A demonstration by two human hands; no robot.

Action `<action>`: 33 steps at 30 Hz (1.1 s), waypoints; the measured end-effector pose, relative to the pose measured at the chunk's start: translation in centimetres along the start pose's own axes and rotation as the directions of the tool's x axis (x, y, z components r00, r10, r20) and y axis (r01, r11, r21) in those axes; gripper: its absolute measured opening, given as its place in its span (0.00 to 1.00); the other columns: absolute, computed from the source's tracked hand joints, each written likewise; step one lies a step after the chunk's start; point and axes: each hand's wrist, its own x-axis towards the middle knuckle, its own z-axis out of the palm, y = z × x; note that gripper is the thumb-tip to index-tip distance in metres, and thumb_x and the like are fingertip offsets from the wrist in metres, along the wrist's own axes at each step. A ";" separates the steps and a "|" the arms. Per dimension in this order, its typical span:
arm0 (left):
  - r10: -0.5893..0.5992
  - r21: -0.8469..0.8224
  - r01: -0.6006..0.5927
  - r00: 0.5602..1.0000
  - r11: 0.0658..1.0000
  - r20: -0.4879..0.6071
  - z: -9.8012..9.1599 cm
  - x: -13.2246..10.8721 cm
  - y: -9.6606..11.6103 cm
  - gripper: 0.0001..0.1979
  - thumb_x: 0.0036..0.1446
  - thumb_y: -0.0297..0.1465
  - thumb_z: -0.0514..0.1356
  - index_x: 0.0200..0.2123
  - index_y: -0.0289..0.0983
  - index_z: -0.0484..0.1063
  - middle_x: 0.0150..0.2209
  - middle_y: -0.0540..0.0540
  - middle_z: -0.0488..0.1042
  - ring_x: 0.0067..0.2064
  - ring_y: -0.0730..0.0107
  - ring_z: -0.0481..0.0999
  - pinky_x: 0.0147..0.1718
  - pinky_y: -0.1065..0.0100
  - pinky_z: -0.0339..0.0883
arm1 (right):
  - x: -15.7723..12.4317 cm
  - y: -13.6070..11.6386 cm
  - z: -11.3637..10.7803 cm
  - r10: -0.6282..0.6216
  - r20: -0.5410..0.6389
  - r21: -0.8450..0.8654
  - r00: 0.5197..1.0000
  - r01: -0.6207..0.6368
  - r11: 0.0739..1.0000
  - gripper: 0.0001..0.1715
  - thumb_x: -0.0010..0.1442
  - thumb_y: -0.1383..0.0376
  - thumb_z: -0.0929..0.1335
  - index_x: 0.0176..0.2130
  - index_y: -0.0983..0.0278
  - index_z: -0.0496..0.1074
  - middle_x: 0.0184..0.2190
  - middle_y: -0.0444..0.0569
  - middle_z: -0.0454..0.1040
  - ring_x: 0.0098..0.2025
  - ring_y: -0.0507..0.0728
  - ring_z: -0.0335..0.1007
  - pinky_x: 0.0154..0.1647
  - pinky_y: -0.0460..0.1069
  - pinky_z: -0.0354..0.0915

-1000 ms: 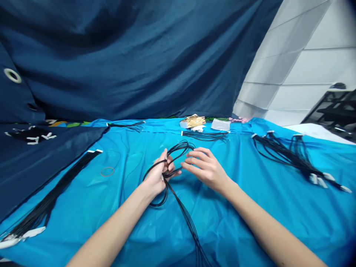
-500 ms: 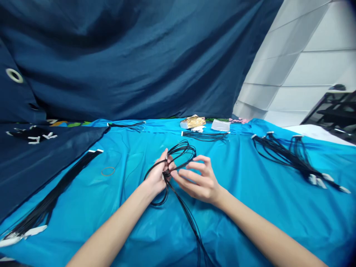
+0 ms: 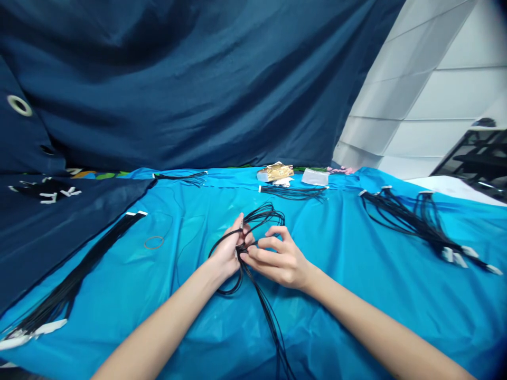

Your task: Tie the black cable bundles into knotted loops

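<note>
A bundle of thin black cables [image 3: 264, 210] is gathered in loops in front of me, its loose length trailing down over the blue cloth. My left hand [image 3: 226, 253] is closed around the middle of the bundle, where a small whitish connector shows by the thumb. From the right, my right hand [image 3: 283, 259] has its thumb and fingertips closed at the spot where the cables cross, close to the left fingers. The fingertips partly hide the cables there. A thin brown rubber band [image 3: 153, 243] lies flat on the cloth left of my hands.
Blue cloth [image 3: 340, 316] covers the table. Long black cables with white ends [image 3: 87, 258] lie at left, another cable group [image 3: 412, 221] at right. Farther back are more cables [image 3: 293, 193], a gold packet [image 3: 277, 171] and a clear bag [image 3: 315, 177]. Dark cloth stands behind.
My right fingers have drawn in closer to the cable crossing and are more curled. Both hands and the looped bundle sit slightly farther right in view.
</note>
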 end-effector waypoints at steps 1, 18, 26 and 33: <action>0.006 0.003 -0.006 1.000 1.000 -0.008 0.0 0.0 0.0 0.22 0.51 0.43 0.57 0.17 0.36 0.55 0.09 0.57 0.52 0.11 0.83 0.49 0.11 0.77 0.42 | 0.0 0.0 0.0 0.001 0.006 0.006 1.000 -0.001 1.000 0.04 0.55 0.72 0.68 0.29 0.65 0.70 0.26 0.38 0.74 0.34 0.46 0.65 0.42 0.50 0.55; 0.054 0.047 -0.052 0.998 0.998 -0.043 -0.1 0.0 0.0 0.18 0.49 0.41 0.60 0.19 0.35 0.58 0.12 0.56 0.56 0.13 0.82 0.56 0.12 0.78 0.49 | 0.2 -0.3 -0.2 0.481 0.155 0.512 0.863 -0.487 0.708 0.06 0.55 0.71 0.66 0.35 0.64 0.72 0.33 0.48 0.74 0.37 0.51 0.67 0.40 0.49 0.64; 0.159 0.047 -0.155 0.983 0.987 -0.091 0.3 -0.9 0.1 0.18 0.53 0.39 0.58 0.18 0.36 0.58 0.12 0.55 0.52 0.16 0.81 0.54 0.15 0.76 0.52 | 0.7 2.1 -1.7 0.867 0.378 0.858 0.325 -0.474 -0.197 0.08 0.55 0.61 0.67 0.31 0.64 0.71 0.28 0.46 0.72 0.31 0.51 0.70 0.33 0.49 0.69; 0.274 0.082 -0.264 0.951 0.961 -0.146 0.7 -1.3 0.0 0.17 0.53 0.39 0.58 0.19 0.36 0.59 0.15 0.54 0.54 0.18 0.79 0.56 0.16 0.74 0.55 | 0.2 4.1 -3.3 0.961 -0.042 0.735 0.274 -0.643 0.215 0.14 0.57 0.62 0.66 0.45 0.56 0.70 0.30 0.44 0.67 0.22 0.45 0.56 0.15 0.41 0.52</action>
